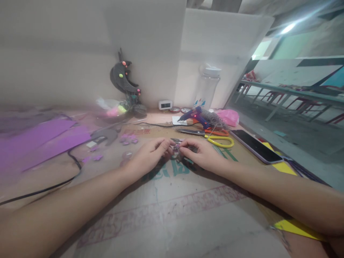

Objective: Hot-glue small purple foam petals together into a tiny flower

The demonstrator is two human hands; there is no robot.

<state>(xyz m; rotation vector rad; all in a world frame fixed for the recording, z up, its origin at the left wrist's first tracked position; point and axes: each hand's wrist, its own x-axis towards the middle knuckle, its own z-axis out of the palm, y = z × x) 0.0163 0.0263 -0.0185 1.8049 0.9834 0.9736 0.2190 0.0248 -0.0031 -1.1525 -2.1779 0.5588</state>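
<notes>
My left hand and my right hand rest close together on a sheet of cardboard. Both pinch a small purplish craft piece between their fingertips; it is too small and blurred to name. Just behind the hands lie yellow-handled scissors and orange-handled scissors. A blue glue gun with a red light stands further back.
Purple foam sheets and small purple cut-outs lie at left, crossed by a black cable. A phone lies at right on yellow paper. A black crescent ornament, small clock and clear bottle stand by the wall.
</notes>
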